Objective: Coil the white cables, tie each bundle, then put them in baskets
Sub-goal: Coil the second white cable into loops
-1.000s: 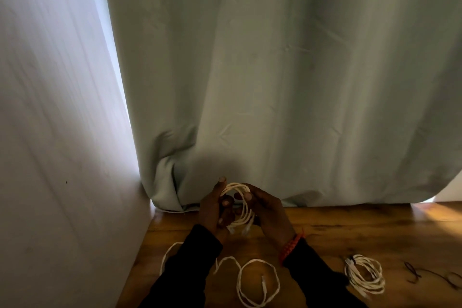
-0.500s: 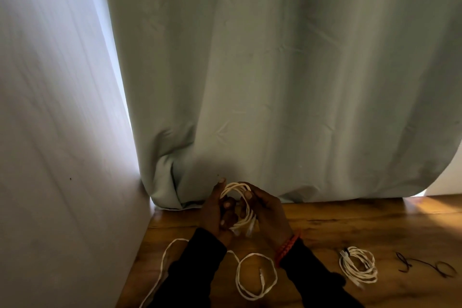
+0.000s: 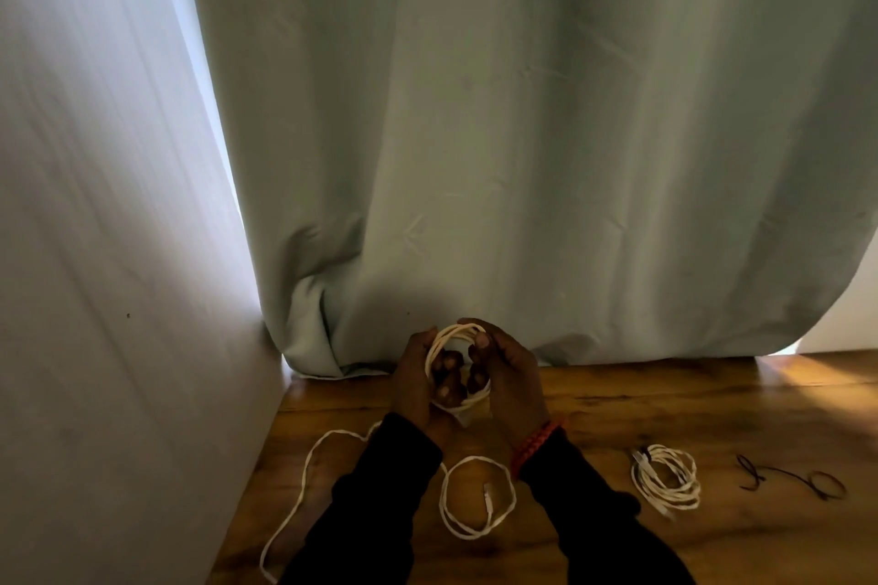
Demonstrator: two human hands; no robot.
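Note:
Both hands hold a coiled white cable (image 3: 446,337) upright above the wooden table (image 3: 665,399), near the curtain's hem. My left hand (image 3: 415,382) grips the coil's left side with fingers through the loop. My right hand (image 3: 510,375) closes on its right side, thumb on top. A loose white cable (image 3: 477,496) lies on the table below my wrists, partly looped, its tail running left under my left sleeve. A finished white bundle (image 3: 667,480) with a dark tie lies to the right.
A pale green curtain (image 3: 522,133) hangs at the back down to the table. A white wall (image 3: 109,252) borders the left side. Black ties (image 3: 793,482) lie at the far right of the table. No baskets are in view.
The hands have closed tighter around the coil and shifted slightly. The camera tilted, so more of the loose cable's tail shows at the left.

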